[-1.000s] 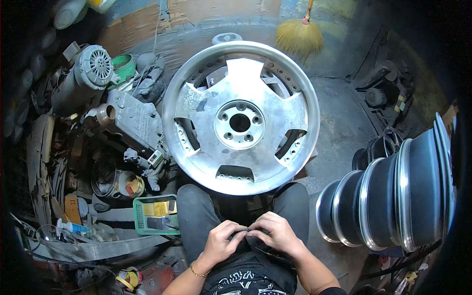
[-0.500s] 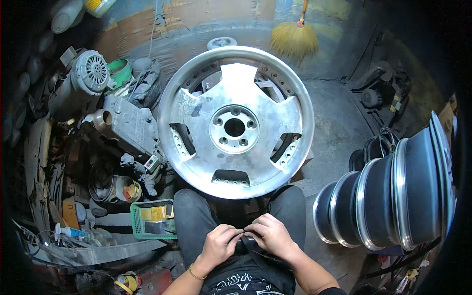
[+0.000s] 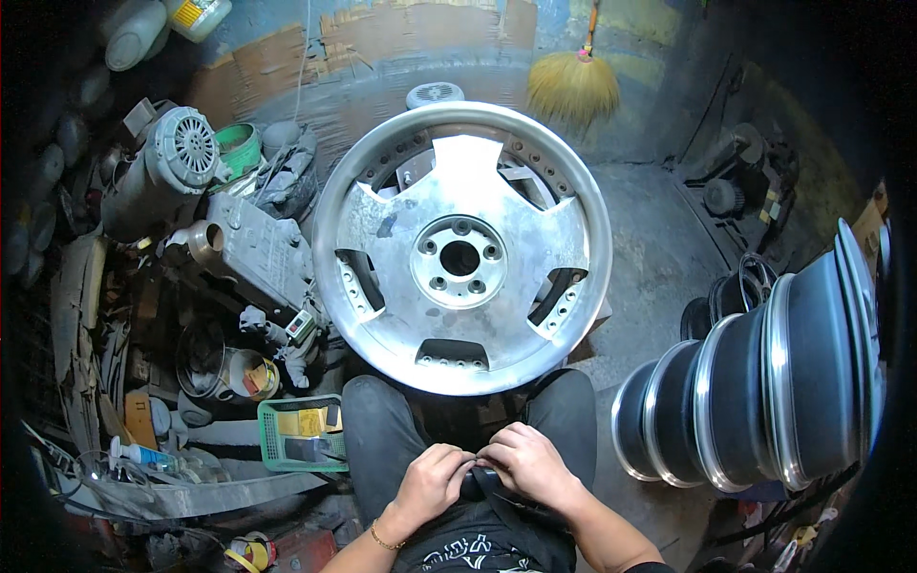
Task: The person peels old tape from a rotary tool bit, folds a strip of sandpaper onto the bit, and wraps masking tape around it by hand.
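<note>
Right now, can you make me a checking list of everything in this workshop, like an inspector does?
Surface: grey concrete floor, dusty, bare patch to the right of the wheel.
Job's things: big round silver alloy wheel rim lies face up in front of the knees; small dark object is pinched between both hands, too hidden to identify.
Clutter: green plastic basket, grey electric motor, grey metal engine part and a straw broom at the wall.
Hands: left hand and right hand meet over the lap, fingers curled on the dark object.
Cables: thin wires lower left.
Surroundings: row of dark wheel rims on the right.
</note>
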A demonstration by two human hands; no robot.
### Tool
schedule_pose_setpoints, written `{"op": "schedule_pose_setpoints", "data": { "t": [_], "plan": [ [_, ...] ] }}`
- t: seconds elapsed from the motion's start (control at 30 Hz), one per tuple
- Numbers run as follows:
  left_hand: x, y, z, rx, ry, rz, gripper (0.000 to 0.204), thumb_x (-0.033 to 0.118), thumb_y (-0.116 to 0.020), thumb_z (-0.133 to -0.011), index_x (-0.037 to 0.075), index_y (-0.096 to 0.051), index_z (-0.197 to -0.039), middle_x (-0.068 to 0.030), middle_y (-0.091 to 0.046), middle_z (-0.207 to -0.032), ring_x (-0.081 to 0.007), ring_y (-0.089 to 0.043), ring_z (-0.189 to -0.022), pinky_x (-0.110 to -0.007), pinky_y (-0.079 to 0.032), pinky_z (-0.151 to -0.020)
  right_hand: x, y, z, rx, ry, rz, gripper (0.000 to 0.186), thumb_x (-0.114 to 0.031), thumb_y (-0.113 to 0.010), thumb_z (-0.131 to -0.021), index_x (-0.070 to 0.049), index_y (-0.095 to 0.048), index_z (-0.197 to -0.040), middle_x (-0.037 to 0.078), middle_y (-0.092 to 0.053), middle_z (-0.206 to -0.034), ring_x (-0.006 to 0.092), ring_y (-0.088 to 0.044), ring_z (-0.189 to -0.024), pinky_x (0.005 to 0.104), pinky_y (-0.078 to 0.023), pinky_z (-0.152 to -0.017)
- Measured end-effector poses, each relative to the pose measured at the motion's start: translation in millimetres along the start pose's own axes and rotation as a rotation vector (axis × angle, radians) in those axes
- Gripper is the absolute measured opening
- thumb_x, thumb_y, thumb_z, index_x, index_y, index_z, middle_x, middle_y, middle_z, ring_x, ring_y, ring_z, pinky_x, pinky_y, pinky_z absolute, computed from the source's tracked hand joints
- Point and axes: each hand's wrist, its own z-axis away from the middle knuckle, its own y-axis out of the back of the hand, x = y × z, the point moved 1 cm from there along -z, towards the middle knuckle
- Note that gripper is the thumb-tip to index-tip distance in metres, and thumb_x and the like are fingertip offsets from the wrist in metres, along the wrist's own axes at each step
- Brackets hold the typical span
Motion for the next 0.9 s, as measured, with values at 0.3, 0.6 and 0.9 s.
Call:
{"op": "schedule_pose_setpoints", "data": {
  "t": [0.3, 0.6, 0.9],
  "plan": [
    [-1, 1, 0, -0.011, 0.100, 0.070, 0.009, 0.003, -0.071, -0.082, -0.001, -0.067, -0.089, -0.0158, -0.068, -0.085, -0.0319, -0.067, -0.077, -0.038, -0.054, -0.069, 0, -8, 2, 0.065, -0.029, -0.061, 0.017, -0.012, -0.072, -0.078, -0.004, -0.069, -0.093, 0.010, -0.066, -0.090, 0.0289, -0.062, -0.088, 0.0381, -0.052, -0.078],
    [-4, -1, 3, -0.005, 0.082, 0.043, 0.009, 0.000, -0.069, -0.081, -0.001, -0.067, -0.090, -0.0157, -0.067, -0.085, -0.0325, -0.067, -0.077, -0.038, -0.053, -0.070, 1, -13, 1, 0.044, -0.014, -0.002, 0.014, -0.011, -0.071, -0.077, -0.005, -0.069, -0.089, 0.008, -0.067, -0.089, 0.0270, -0.063, -0.087, 0.0376, -0.051, -0.080],
    [-9, -7, 6, -0.061, 0.055, 0.009, 0.007, 0.000, -0.068, -0.081, -0.001, -0.066, -0.088, -0.0153, -0.067, -0.084, -0.0325, -0.066, -0.079, -0.039, -0.053, -0.072, 2, -18, 5, -0.040, -0.031, 0.073, 0.015, -0.014, -0.068, -0.079, -0.006, -0.069, -0.092, 0.008, -0.067, -0.090, 0.0273, -0.063, -0.089, 0.0387, -0.051, -0.080]
  ]
}}
